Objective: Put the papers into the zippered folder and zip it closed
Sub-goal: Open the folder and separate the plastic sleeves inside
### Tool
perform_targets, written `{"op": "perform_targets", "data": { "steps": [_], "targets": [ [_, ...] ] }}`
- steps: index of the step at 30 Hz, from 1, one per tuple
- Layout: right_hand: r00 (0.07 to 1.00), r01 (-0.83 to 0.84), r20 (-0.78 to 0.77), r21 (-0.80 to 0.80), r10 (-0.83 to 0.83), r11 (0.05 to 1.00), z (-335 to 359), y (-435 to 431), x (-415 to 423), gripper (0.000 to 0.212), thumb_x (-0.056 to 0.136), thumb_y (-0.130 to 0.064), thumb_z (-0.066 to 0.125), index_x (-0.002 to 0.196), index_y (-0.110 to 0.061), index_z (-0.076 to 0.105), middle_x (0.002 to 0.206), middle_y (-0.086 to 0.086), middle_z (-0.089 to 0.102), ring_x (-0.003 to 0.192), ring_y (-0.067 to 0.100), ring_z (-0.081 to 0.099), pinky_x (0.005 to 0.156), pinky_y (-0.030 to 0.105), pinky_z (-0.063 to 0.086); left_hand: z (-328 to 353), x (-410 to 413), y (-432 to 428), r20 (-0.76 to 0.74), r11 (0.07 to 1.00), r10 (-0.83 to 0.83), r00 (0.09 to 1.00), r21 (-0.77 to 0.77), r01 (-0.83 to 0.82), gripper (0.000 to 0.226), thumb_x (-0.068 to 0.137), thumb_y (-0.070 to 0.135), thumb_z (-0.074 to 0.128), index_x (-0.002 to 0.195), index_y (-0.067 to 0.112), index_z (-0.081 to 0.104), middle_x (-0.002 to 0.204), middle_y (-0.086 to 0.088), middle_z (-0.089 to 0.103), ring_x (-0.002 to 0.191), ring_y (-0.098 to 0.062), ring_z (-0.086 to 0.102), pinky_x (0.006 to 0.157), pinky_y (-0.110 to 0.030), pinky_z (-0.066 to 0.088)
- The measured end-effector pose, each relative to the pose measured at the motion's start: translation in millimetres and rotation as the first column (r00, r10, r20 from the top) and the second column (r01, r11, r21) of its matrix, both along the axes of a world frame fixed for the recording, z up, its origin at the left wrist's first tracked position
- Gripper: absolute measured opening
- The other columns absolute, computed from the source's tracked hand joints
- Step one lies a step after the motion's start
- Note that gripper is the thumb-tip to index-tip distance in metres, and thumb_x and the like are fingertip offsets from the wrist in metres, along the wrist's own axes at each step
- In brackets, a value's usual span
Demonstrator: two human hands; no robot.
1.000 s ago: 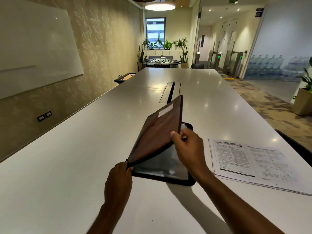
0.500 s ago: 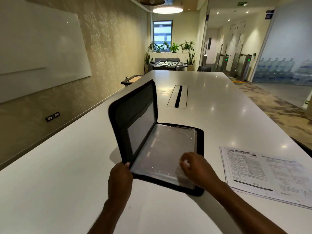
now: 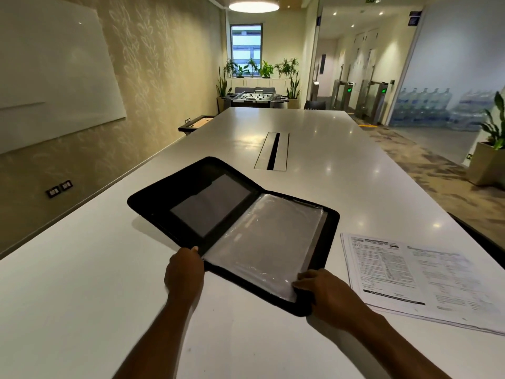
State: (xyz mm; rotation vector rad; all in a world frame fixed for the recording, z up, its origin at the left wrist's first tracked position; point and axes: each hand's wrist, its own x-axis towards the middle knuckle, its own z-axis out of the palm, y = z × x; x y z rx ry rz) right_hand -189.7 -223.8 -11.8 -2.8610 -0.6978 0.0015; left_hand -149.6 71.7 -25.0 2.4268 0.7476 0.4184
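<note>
Gripping the open folder (image 3: 207,203) by its near edge with fingers of the left hand (image 3: 184,272), pinching its corner with fingers of the right hand (image 3: 325,294). Papers (image 3: 404,272) not in yet, lying on the table (image 3: 82,269) right of those fingers. No zipping yet.

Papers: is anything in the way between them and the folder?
Nothing visible is. The papers lie flat on the table just right of the folder, which lies open, with only bare table between them. Clear sleeves cover its right half.
</note>
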Motion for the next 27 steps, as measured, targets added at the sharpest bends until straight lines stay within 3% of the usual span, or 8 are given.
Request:
{"op": "perform_targets", "data": {
  "steps": [4, 11, 14, 17, 20, 23, 25, 27],
  "targets": [
    [0.999, -0.009, -0.041, 0.008, 0.009, 1.000, -2, -1, -5, 0.058, 0.075, -0.005, 0.054, 0.129, -0.027, 0.059, 0.135, -0.004, 0.057, 0.111, 0.026, 0.051, 0.089, 0.036, 0.049, 3, 0, -5, -0.020, 1.000, 0.013, 1.000, 0.010, -0.013, 0.043, 0.100, 0.029, 0.040, 0.098, -0.009, 0.060, 0.095, -0.026, 0.067, 0.089, -0.042, 0.065, 0.069, -0.043, 0.050],
    [0.995, -0.093, -0.034, 0.072, 0.095, 0.993, -8, -4, -7, 0.052, 0.082, -0.012, 0.055, 0.131, -0.031, 0.059, 0.141, -0.006, 0.053, 0.121, 0.022, 0.051, 0.098, 0.030, 0.045, 9, -1, -14, -0.120, 0.999, 0.019, 0.993, -0.040, -0.024, 0.052, 0.099, 0.037, 0.037, 0.117, -0.010, 0.048, 0.112, -0.026, 0.055, 0.102, -0.038, 0.055, 0.082, -0.042, 0.048],
    [0.991, -0.133, 0.003, 0.129, 0.134, 0.983, -12, 1, -12, 0.040, 0.082, -0.017, 0.056, 0.118, -0.030, 0.067, 0.130, -0.007, 0.063, 0.112, 0.022, 0.059, 0.090, 0.031, 0.051, 3, -3, -15, -0.103, 0.999, -0.023, 0.994, 0.041, 0.027, 0.038, 0.097, 0.028, 0.038, 0.115, -0.002, 0.053, 0.111, -0.020, 0.055, 0.098, -0.035, 0.054, 0.076, -0.038, 0.045],
    [0.987, -0.162, 0.042, 0.154, 0.158, 0.975, -17, 12, -15, 0.030, 0.084, -0.021, 0.058, 0.110, -0.029, 0.072, 0.122, -0.010, 0.067, 0.104, 0.021, 0.061, 0.082, 0.028, 0.050, 6, -2, -20, -0.074, 0.998, -0.032, 0.997, -0.054, 0.028, 0.030, 0.091, 0.025, 0.045, 0.109, 0.001, 0.052, 0.110, -0.022, 0.053, 0.098, -0.040, 0.053, 0.073, -0.043, 0.041],
    [0.981, -0.170, 0.133, 0.230, 0.142, 0.958, -25, 31, -25, 0.023, 0.089, -0.026, 0.058, 0.106, -0.028, 0.074, 0.115, -0.013, 0.070, 0.101, 0.016, 0.061, 0.078, 0.018, 0.042, 10, -1, -24, -0.063, 0.993, -0.095, 0.994, -0.070, 0.090, 0.027, 0.092, 0.021, 0.045, 0.104, -0.002, 0.055, 0.108, -0.025, 0.057, 0.095, -0.041, 0.057, 0.070, -0.040, 0.041],
    [0.976, -0.175, 0.177, 0.283, 0.128, 0.943, -33, 52, -37, 0.023, 0.090, -0.033, 0.055, 0.104, -0.026, 0.072, 0.112, -0.012, 0.069, 0.100, 0.014, 0.059, 0.075, 0.020, 0.044, 19, -3, -28, -0.074, 0.987, -0.157, 0.985, -0.051, 0.154, 0.030, 0.094, 0.015, 0.045, 0.099, -0.011, 0.060, 0.105, -0.030, 0.062, 0.098, -0.041, 0.060, 0.075, -0.040, 0.046],
    [0.981, -0.187, 0.113, 0.311, 0.159, 0.932, -31, 56, -36, 0.029, 0.086, -0.032, 0.054, 0.111, -0.024, 0.067, 0.119, -0.010, 0.066, 0.109, 0.015, 0.057, 0.083, 0.024, 0.047, 23, -7, -34, -0.054, 0.987, -0.153, 0.987, -0.049, 0.150, 0.033, 0.095, 0.016, 0.046, 0.106, -0.013, 0.056, 0.112, -0.031, 0.058, 0.103, -0.041, 0.057, 0.082, -0.040, 0.046],
    [0.989, -0.149, 0.066, 0.354, 0.134, 0.923, -22, 41, -22, 0.040, 0.081, -0.031, 0.058, 0.120, -0.023, 0.064, 0.129, -0.004, 0.062, 0.120, 0.015, 0.052, 0.095, 0.021, 0.042, 24, -17, -40, -0.050, 0.990, -0.116, 0.992, -0.086, 0.111, 0.037, 0.092, 0.021, 0.050, 0.111, -0.010, 0.054, 0.114, -0.028, 0.055, 0.102, -0.041, 0.057, 0.080, -0.039, 0.046]
  ]
}}
